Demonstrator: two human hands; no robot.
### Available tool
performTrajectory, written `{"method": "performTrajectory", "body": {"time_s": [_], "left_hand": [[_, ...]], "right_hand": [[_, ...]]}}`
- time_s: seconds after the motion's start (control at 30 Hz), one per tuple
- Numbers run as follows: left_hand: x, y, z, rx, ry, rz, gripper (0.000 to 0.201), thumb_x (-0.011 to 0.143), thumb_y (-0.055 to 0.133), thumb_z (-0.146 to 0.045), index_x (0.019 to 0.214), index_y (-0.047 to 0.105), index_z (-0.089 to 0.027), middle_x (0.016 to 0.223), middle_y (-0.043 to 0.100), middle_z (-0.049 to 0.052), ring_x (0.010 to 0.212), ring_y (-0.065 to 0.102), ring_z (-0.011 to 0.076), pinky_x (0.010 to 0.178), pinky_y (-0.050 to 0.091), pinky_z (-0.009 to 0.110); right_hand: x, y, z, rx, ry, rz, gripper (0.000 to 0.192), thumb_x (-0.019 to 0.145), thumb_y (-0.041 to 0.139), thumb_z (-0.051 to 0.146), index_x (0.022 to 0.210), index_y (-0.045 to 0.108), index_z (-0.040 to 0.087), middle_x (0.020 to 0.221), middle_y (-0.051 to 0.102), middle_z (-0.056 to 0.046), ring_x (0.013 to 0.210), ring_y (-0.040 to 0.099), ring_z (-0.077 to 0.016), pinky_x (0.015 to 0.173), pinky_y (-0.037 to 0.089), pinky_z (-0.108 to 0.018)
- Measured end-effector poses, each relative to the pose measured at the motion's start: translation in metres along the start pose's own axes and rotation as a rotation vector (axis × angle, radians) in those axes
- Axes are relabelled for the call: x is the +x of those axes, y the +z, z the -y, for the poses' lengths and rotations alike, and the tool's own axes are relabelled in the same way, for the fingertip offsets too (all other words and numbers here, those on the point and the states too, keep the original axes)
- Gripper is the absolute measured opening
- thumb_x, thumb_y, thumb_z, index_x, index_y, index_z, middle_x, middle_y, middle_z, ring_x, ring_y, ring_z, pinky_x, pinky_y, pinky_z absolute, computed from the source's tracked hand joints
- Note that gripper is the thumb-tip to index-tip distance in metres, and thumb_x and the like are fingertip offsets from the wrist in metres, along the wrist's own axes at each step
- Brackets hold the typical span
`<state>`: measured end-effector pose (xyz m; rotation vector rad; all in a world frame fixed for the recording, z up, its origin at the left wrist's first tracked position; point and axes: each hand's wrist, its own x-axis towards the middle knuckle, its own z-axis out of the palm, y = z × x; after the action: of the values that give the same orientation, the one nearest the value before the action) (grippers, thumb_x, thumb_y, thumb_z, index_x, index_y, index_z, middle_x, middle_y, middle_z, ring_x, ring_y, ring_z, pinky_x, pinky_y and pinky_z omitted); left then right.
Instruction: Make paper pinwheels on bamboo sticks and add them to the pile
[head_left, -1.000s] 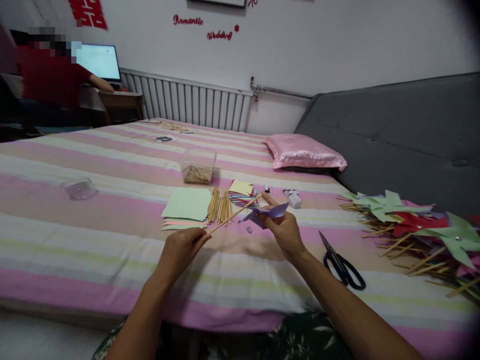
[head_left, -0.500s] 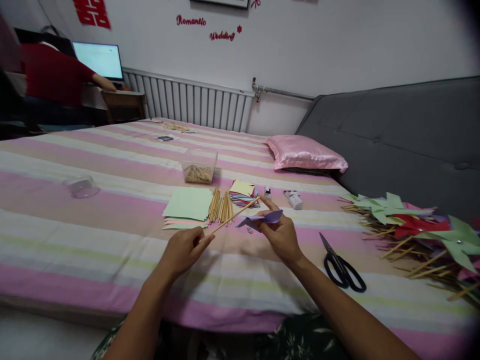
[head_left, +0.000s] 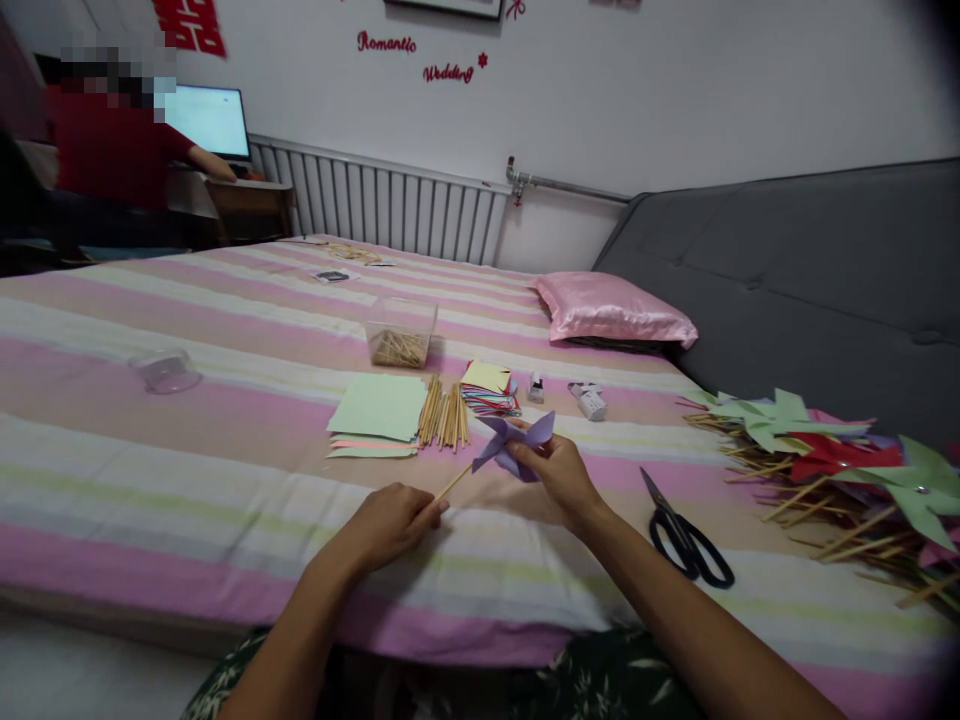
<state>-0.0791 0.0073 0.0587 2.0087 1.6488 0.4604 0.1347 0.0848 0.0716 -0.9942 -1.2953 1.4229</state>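
My left hand [head_left: 405, 520] grips the lower end of a thin wooden stick [head_left: 454, 481]. Its upper end runs behind a purple paper pinwheel [head_left: 517, 448]. Thumb and fingers of my right hand [head_left: 551, 465] pinch the pinwheel near its middle. Whether the stick is fixed to it I cannot tell. Beyond my hands lie a stack of pale green paper squares [head_left: 379, 408], loose wooden sticks [head_left: 446, 415] and a pile of cut coloured paper [head_left: 487, 382].
Black-handled scissors [head_left: 686, 535] lie to the right, near a heap of finished pinwheels [head_left: 832, 460]. A clear box of sticks [head_left: 401, 335], a small bottle [head_left: 535, 388], a white packet [head_left: 589, 400] and a pink pillow [head_left: 611, 308] rest on the bed. A person in red [head_left: 112, 150] sits at a desk.
The purple pinwheel has turned to face me, and the stick's upper end has passed behind it. My left hand has moved slightly right and down, toward my right hand.
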Motion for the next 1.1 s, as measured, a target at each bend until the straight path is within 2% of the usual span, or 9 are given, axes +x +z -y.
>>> {"method": "performTrajectory", "body": {"time_s": [0.1, 0.2, 0.33, 0.4, 0.47, 0.53, 0.7, 0.93, 1.1], "left_hand": [[0.003, 0.002, 0.002, -0.023, 0.015, -0.05, 0.037, 0.088, 0.033, -0.036, 0.083, 0.067, -0.022, 0.063, 0.066, 0.004, 0.061, 0.059, 0.0193, 0.06, 0.037, 0.026], [0.005, 0.0, 0.004, -0.052, 0.016, -0.153, 0.036, 0.089, 0.032, -0.035, 0.099, 0.063, -0.021, 0.067, 0.066, 0.003, 0.065, 0.06, 0.0195, 0.063, 0.039, 0.026], [0.003, -0.009, 0.006, -0.191, 0.066, -0.286, 0.035, 0.088, 0.037, -0.039, 0.101, 0.063, -0.02, 0.093, 0.069, 0.007, 0.082, 0.061, 0.0202, 0.07, 0.042, 0.026], [0.001, -0.014, 0.005, -0.225, 0.081, -0.313, 0.035, 0.087, 0.039, -0.041, 0.098, 0.065, -0.019, 0.092, 0.07, 0.006, 0.08, 0.061, 0.0196, 0.069, 0.042, 0.026], [-0.002, -0.016, 0.006, -0.181, 0.074, -0.338, 0.037, 0.087, 0.039, -0.043, 0.094, 0.066, -0.019, 0.083, 0.07, 0.004, 0.073, 0.061, 0.0184, 0.064, 0.041, 0.025], [-0.003, -0.017, 0.007, -0.085, 0.071, -0.377, 0.038, 0.088, 0.039, -0.044, 0.091, 0.068, -0.02, 0.078, 0.071, 0.004, 0.069, 0.061, 0.0174, 0.062, 0.04, 0.024], [-0.003, -0.014, 0.014, 0.144, 0.131, -0.58, 0.037, 0.088, 0.042, -0.045, 0.101, 0.068, -0.023, 0.096, 0.072, 0.005, 0.081, 0.065, 0.0192, 0.067, 0.041, 0.025], [-0.006, -0.014, 0.014, 0.235, 0.224, -0.709, 0.031, 0.088, 0.045, -0.04, 0.106, 0.067, -0.027, 0.083, 0.072, 0.003, 0.072, 0.064, 0.0152, 0.064, 0.04, 0.023], [-0.008, -0.015, 0.009, 0.214, 0.262, -0.758, 0.031, 0.087, 0.048, -0.038, 0.105, 0.068, -0.024, 0.059, 0.059, 0.001, 0.056, 0.053, 0.0123, 0.058, 0.037, 0.022]], "right_hand": [[-0.002, 0.003, 0.0, -0.031, -0.022, 0.016, 0.055, 0.059, 0.075, 0.039, 0.107, 0.063, 0.014, 0.088, 0.07, -0.007, 0.081, 0.064, -0.0225, 0.072, 0.048, -0.033], [-0.007, 0.008, 0.003, -0.096, -0.076, 0.089, 0.042, 0.065, 0.071, 0.038, 0.1, 0.066, 0.015, 0.083, 0.069, -0.005, 0.075, 0.063, -0.0195, 0.067, 0.049, -0.03], [-0.016, 0.014, 0.009, -0.214, -0.273, 0.173, 0.017, 0.073, 0.066, 0.032, 0.081, 0.069, 0.018, 0.114, 0.061, -0.009, 0.091, 0.062, -0.0209, 0.071, 0.05, -0.029], [-0.021, 0.016, 0.013, -0.306, -0.418, 0.172, 0.01, 0.074, 0.066, 0.028, 0.078, 0.07, 0.019, 0.125, 0.054, -0.009, 0.106, 0.057, -0.0231, 0.08, 0.049, -0.031], [-0.026, 0.017, 0.016, -0.391, -0.55, 0.158, 0.007, 0.075, 0.065, 0.024, 0.079, 0.07, 0.02, 0.124, 0.055, -0.009, 0.112, 0.053, -0.0235, 0.085, 0.047, -0.032], [-0.028, 0.017, 0.019, -0.437, -0.641, 0.154, 0.007, 0.077, 0.064, 0.022, 0.08, 0.07, 0.021, 0.123, 0.055, -0.01, 0.107, 0.057, -0.0227, 0.08, 0.049, -0.031], [-0.03, 0.017, 0.02, -0.452, -0.746, 0.146, 0.01, 0.079, 0.062, 0.022, 0.083, 0.071, 0.023, 0.117, 0.058, -0.01, 0.098, 0.06, -0.0223, 0.074, 0.052, -0.032], [-0.032, 0.018, 0.022, -0.446, -0.801, 0.114, 0.011, 0.078, 0.063, 0.02, 0.085, 0.071, 0.024, 0.105, 0.059, -0.007, 0.081, 0.062, -0.0163, 0.071, 0.052, -0.03], [-0.033, 0.018, 0.022, -0.457, -0.827, 0.082, 0.013, 0.078, 0.063, 0.017, 0.086, 0.07, 0.025, 0.105, 0.058, -0.006, 0.083, 0.063, -0.0161, 0.075, 0.052, -0.03]]}}
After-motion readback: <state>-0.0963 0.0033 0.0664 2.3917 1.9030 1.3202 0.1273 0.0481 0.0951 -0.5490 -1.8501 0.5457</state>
